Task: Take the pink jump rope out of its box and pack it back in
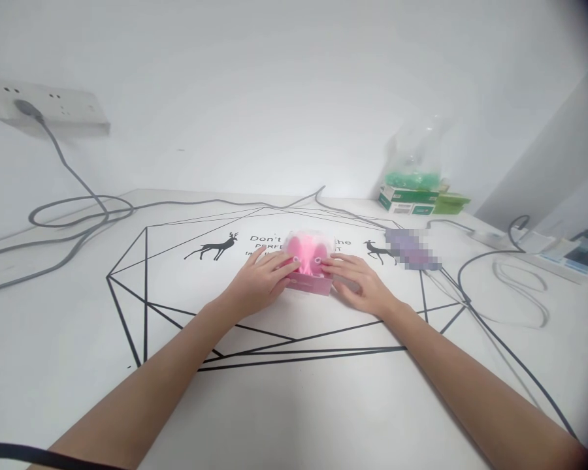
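Observation:
A small see-through package (307, 254) stands on the white table between my hands. Inside it is a bright pink item with two rounded lobes, and a darker pink band with print too small to read runs along its lower front. My left hand (262, 281) holds the package's left side, with its fingertips on the front near a small pale ring. My right hand (360, 284) grips the right side in the same way, its thumb low and its fingers on the edge. What exactly the pink item is, I cannot tell.
Grey cables (83, 212) loop over the table's left and back. Green-and-white boxes (406, 196) carry a clear bag (414, 163) at the back right. A blurred purple object (414, 249) lies right of my hands. A black cable (509, 346) crosses the right side. A wall socket (73, 108) is at left.

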The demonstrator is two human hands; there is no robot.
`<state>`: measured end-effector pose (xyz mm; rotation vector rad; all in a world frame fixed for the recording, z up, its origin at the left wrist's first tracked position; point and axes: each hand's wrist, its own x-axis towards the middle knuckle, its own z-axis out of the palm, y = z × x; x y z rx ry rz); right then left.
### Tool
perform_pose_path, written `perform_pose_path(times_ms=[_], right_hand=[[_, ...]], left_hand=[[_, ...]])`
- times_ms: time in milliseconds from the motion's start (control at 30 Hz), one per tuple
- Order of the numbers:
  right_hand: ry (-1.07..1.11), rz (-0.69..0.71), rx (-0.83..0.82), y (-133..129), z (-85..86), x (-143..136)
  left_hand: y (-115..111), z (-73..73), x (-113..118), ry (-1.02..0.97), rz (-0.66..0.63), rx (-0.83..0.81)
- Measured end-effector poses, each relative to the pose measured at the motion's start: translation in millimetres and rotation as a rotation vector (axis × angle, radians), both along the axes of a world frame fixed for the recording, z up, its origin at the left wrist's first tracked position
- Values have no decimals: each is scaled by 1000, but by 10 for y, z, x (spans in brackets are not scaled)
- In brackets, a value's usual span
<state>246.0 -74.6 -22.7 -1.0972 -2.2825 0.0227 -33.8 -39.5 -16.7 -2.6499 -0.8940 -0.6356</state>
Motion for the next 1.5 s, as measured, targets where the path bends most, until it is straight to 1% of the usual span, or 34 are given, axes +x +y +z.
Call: perform_pose_path(times_ms=[100, 200, 300, 400, 600, 800, 933, 1033, 1167, 1300, 1400, 1500], right_hand=[[-13, 21, 11, 6, -6, -23], [2, 29, 82, 21, -37, -81], [51, 20, 175, 35, -74, -160], [83, 19, 231, 42, -93, -216], [83, 32, 249, 65, -92, -212], [82, 57, 254, 94, -106, -177], [72, 34, 265, 107, -118, -148], [48, 24, 269, 112, -114, -129], [17, -7, 257, 99, -103, -109], [3, -124, 263, 82, -107, -86], [-16, -189, 266, 77, -112, -69], [-34, -198, 258, 76, -114, -61]], left_hand=[[-2, 1, -28, -15, 0, 7], [-34, -5, 0, -59, -3, 22], [-92, -19, 89, -100, -4, 41], [-146, -58, 208, -141, 31, 65], [-180, -169, 414, -230, 126, 97], [-182, -189, 466, -241, 117, 94], [-165, -199, 435, -237, 109, 99], [-133, -184, 379, -230, 59, 82], [-72, -101, 242, -184, -53, 4], [-3, -4, 51, -99, -154, -100], [38, 46, -83, -58, -197, -172], [47, 77, -159, -40, -215, -192]])
